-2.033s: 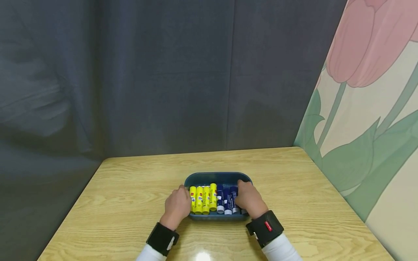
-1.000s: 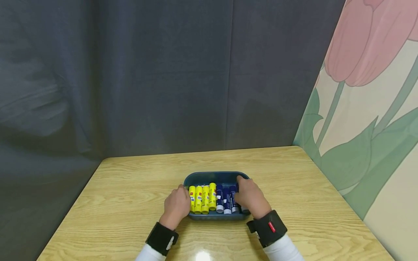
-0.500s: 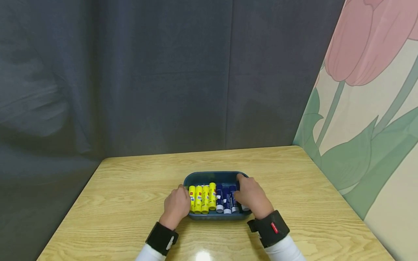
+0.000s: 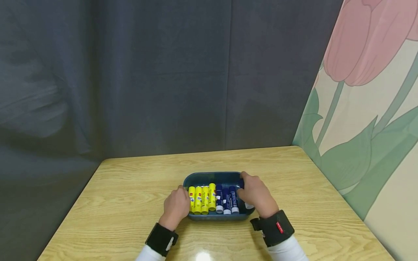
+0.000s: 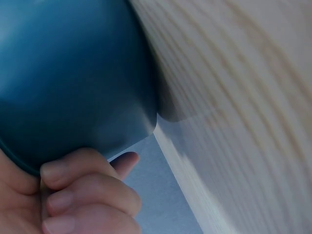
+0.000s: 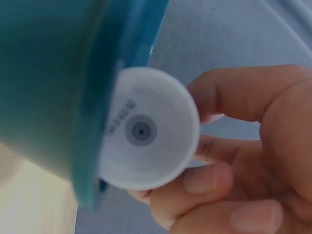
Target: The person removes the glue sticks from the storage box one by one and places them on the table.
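A dark blue-green oblong dish (image 4: 217, 217) stands on the table. My left hand (image 4: 176, 206) grips its left end; the left wrist view has the curled fingers (image 5: 92, 195) at the rim below the dish's outer wall (image 5: 78, 78). At the right end, my right hand (image 4: 260, 194) holds a navy glue stick (image 4: 249, 206). Its round white base (image 6: 151, 151) faces the right wrist camera, right at the dish's rim, between thumb and fingers. Inside the dish, several yellow glue sticks (image 4: 204, 200) lie side by side on the left, beside three navy ones (image 4: 226, 200) with white ends.
Light wood-grain table (image 4: 137, 195) surrounds the dish. A dark grey curtain (image 4: 169, 79) hangs behind and to the left. On the right stands a wall (image 4: 365, 130) painted with a pink tulip and green leaves.
My right hand has lifted and shifted right to the dish's right rim, bringing the navy glue stick along. The left hand keeps its place, and the other glue sticks lie as before.
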Available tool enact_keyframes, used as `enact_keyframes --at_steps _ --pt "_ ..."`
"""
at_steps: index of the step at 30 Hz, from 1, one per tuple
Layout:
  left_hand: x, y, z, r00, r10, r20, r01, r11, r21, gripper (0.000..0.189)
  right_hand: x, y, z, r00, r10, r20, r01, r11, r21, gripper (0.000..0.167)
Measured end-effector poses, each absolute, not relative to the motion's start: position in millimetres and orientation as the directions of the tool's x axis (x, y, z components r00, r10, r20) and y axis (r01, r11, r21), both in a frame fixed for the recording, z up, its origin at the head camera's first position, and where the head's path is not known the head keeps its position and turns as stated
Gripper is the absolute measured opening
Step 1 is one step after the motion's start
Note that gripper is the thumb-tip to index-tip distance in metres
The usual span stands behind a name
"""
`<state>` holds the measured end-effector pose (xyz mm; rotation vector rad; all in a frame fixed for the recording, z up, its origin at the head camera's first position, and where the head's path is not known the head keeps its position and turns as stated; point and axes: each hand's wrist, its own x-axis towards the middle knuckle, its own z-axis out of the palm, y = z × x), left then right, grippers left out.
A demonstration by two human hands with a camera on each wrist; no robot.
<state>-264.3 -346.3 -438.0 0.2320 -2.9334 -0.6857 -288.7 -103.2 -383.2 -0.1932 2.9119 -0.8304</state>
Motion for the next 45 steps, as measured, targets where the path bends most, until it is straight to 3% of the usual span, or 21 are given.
enact_keyframes --at_steps 25,45 --pt "-263.9 -347.0 -438.8 -0.982 -0.167 0.087 -0.112 0.891 0.440 0.034 -298.2 -74.4 -376.9 -0.990 -0.136 -0.028 -0.108 0.880 -0.463 0.043" --pt "-264.1 -346.7 -437.0 -0.984 -0.163 0.077 -0.113 0.893 0.436 0.035 -307.6 -58.1 -387.3 -0.986 -0.108 -0.129 -0.033 0.875 -0.484 0.044"
